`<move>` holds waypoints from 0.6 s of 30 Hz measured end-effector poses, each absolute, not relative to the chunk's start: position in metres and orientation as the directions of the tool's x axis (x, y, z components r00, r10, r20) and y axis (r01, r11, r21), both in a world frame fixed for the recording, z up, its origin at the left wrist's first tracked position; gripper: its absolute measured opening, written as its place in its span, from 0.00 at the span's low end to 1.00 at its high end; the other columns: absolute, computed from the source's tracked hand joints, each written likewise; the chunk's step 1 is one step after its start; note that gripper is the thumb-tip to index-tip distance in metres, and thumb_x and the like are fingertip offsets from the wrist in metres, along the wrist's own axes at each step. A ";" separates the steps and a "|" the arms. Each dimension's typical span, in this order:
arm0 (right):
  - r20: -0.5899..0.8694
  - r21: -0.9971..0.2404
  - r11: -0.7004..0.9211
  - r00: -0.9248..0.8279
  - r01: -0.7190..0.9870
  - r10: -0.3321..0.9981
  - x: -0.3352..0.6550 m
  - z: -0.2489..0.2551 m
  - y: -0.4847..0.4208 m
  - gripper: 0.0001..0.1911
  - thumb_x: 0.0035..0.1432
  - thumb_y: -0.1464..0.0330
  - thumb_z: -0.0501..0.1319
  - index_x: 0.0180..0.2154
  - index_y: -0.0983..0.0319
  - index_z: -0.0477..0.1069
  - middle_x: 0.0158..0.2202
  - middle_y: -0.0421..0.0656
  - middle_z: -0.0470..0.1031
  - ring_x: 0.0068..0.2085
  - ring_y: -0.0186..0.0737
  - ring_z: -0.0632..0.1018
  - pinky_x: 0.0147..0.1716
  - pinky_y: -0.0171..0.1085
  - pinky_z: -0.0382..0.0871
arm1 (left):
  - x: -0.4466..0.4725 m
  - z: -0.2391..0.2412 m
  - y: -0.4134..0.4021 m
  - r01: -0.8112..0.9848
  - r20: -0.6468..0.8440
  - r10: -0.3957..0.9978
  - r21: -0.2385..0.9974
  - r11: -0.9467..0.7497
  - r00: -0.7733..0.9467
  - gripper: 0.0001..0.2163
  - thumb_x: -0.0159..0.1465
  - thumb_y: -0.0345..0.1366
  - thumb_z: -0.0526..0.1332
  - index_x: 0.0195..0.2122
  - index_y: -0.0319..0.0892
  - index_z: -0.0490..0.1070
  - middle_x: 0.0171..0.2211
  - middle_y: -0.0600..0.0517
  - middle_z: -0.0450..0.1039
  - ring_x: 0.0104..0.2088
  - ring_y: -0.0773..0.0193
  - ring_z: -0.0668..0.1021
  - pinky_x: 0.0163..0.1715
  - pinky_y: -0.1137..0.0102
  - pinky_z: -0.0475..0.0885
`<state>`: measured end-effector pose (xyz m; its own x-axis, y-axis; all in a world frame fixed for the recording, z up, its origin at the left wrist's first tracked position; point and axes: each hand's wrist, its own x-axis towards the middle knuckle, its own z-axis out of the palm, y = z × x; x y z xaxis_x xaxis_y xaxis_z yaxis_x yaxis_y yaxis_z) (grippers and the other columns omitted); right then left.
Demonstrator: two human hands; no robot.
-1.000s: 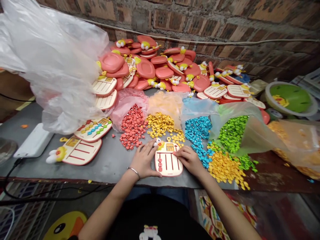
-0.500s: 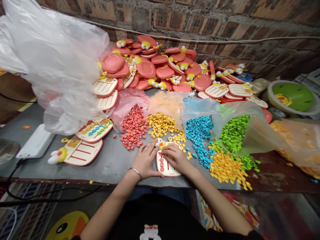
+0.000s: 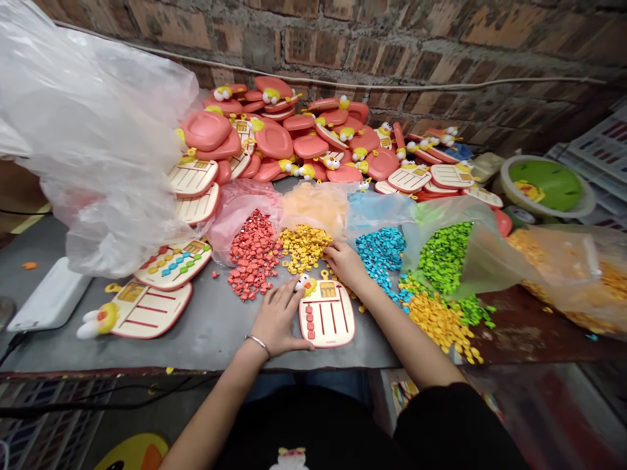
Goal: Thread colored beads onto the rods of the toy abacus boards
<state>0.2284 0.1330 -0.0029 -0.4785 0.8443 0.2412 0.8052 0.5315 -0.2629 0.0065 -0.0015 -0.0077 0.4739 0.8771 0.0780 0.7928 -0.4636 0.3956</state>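
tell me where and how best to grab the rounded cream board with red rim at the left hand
Likely by its lower right edge, coming from the right. The rounded cream board with red rim lies flat, face up; the left hand spans its left side, where small red beads sit, while the lower right edge is uncovered and looks thin enough to pinch.

Left-hand fingers (image 3: 283, 295) at left edge of board (image 3: 337, 331); row of pieces (image 3: 310, 318) on board, just right of them. Right-hand fingers (image 3: 335, 252) behind board, at right edge of a pile (image 3: 302, 247). Second pile (image 3: 252, 256) left of that; third (image 3: 379, 250) right of right-hand fingers, fourth (image 3: 447, 258) farther right. Board heap (image 3: 308, 146) behind both hands' fingers. Two overlapping boards (image 3: 166, 305) well left of left-hand fingers.
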 end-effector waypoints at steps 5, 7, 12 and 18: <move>0.174 -0.114 0.527 -0.505 0.842 0.845 0.223 -0.002 0.123 0.08 0.63 0.72 0.57 0.39 0.63 0.75 0.43 0.50 0.74 0.44 0.46 0.72 0.41 0.38 0.67 | 0.004 -0.005 -0.002 0.808 0.058 0.883 0.379 -0.450 0.465 0.54 0.41 0.65 0.68 0.64 0.40 0.55 0.68 0.36 0.48 0.64 0.41 0.58 0.60 0.50 0.53; 0.180 -0.113 0.541 -0.518 0.834 0.836 0.225 -0.004 0.118 0.09 0.63 0.74 0.57 0.43 0.62 0.74 0.44 0.50 0.75 0.46 0.46 0.71 0.43 0.39 0.66 | 0.002 -0.004 -0.002 0.808 0.058 0.881 0.374 -0.456 0.470 0.53 0.42 0.65 0.68 0.64 0.40 0.56 0.68 0.36 0.48 0.65 0.41 0.58 0.60 0.50 0.53; 0.249 -0.235 0.553 -0.500 0.800 0.829 0.233 -0.007 0.114 0.12 0.63 0.75 0.56 0.46 0.62 0.73 0.41 0.51 0.77 0.44 0.48 0.73 0.43 0.42 0.68 | -0.001 -0.004 -0.003 0.795 0.102 0.867 0.359 -0.490 0.488 0.50 0.46 0.66 0.65 0.65 0.41 0.55 0.68 0.38 0.48 0.65 0.41 0.57 0.62 0.51 0.51; 0.392 -0.656 0.529 -0.356 0.538 0.848 0.260 0.009 0.090 0.08 0.65 0.69 0.55 0.40 0.60 0.73 0.41 0.47 0.75 0.44 0.44 0.76 0.41 0.42 0.73 | 0.001 -0.008 -0.002 0.741 0.117 0.816 0.362 -0.566 0.566 0.49 0.48 0.67 0.62 0.66 0.44 0.55 0.68 0.40 0.50 0.66 0.41 0.55 0.62 0.48 0.46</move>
